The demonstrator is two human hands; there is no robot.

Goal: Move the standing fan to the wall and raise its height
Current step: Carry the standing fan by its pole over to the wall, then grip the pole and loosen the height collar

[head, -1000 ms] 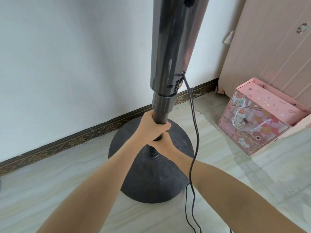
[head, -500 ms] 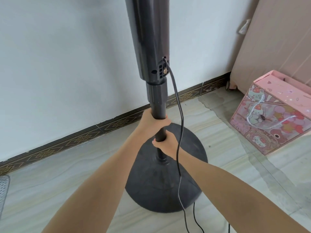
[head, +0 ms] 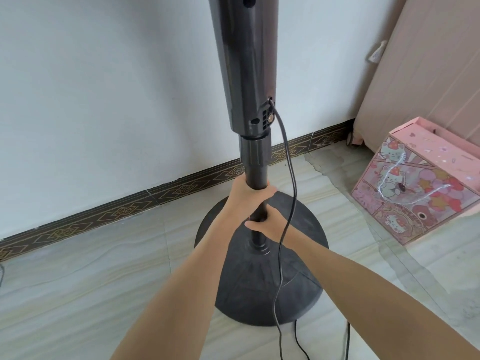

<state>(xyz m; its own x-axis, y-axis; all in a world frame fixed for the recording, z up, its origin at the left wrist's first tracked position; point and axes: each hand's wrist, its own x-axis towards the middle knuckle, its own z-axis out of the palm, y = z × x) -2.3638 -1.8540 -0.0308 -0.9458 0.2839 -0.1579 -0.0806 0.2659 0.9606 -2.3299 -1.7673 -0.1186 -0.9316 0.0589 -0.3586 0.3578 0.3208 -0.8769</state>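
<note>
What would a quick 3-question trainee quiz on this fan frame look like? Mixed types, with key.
1. True or false: both hands grip the fan pole.
2. Which hand is higher on the pole? A) left hand B) right hand C) they are level
3. Fill in: the power cord leaves the fan's upper housing and hangs down in front of the round ____.

Key
1. True.
2. A; the left hand grips just under the collar, the right hand below it.
3. base; it stands on the tiled floor near the wall, with a pink box to the right.
</note>
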